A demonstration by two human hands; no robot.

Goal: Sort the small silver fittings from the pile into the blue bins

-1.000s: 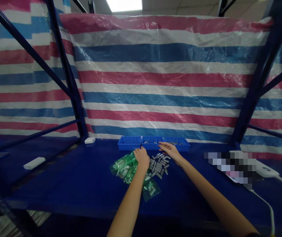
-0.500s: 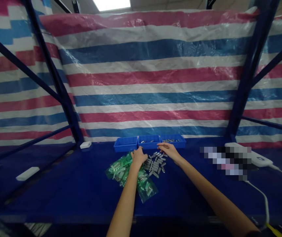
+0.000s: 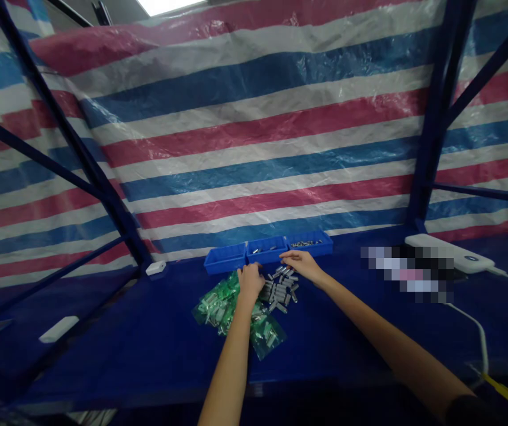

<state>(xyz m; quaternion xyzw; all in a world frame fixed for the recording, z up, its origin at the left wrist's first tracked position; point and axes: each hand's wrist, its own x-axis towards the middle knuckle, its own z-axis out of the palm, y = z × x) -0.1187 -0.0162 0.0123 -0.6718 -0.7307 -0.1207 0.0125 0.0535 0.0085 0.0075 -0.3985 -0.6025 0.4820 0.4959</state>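
Centrally, the left hand [image 3: 250,280] is at the green bags [image 3: 221,306] and the right hand [image 3: 304,265] beside metal pieces [image 3: 280,291], before blue bins [image 3: 268,256]; whether either grip is closed cannot be told.

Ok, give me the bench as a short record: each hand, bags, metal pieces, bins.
Left hand: over the green-tinted bags, grip unclear
Right hand: near the middle bin, grip unclear
Bags: heaped, left of metal pieces
Metal pieces: loose pile in front of bins
Blue bins: three in a row; middle, few pieces; right, many
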